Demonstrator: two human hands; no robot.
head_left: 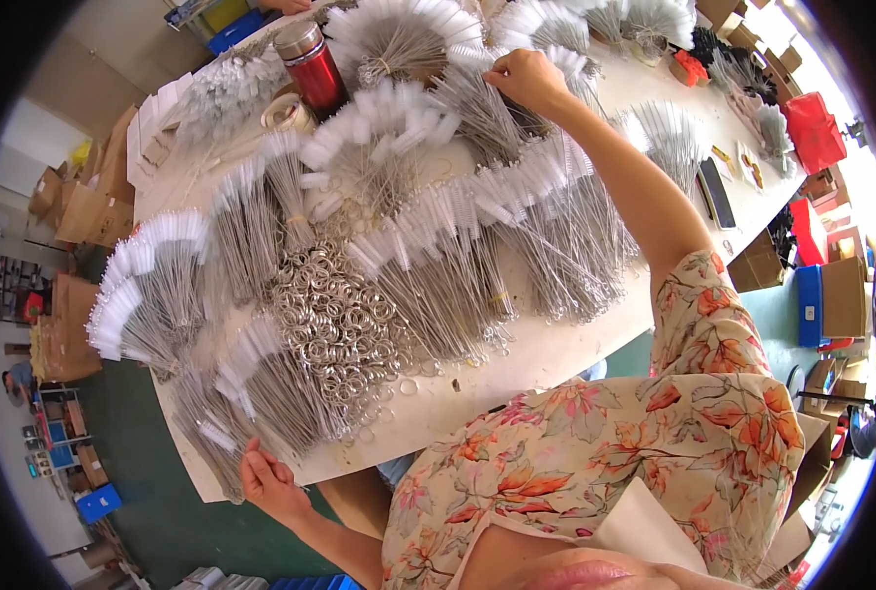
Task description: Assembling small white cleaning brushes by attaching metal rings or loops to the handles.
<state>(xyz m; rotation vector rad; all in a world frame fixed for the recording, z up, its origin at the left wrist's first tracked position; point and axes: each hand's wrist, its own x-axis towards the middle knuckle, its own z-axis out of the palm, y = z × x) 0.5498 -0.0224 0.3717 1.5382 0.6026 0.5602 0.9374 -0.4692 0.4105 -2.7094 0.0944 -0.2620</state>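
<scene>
My right hand is stretched to the far side of the table, its thumb and fingers pinched at the white tips of a bundle of thin wire brushes. What lies in the pinch, if anything, is too small to make out. Near the front left table edge, my left hand is closed, fingers curled beside a pile of wire brushes. Anything in it is hidden. A heap of shiny metal rings lies between the brush piles, with a few loose rings near the front edge.
A red flask with a steel lid stands at the back beside a roll of tape. More brush bundles cover the far side. A dark phone-like object lies at the right. Cardboard boxes stand beyond the table.
</scene>
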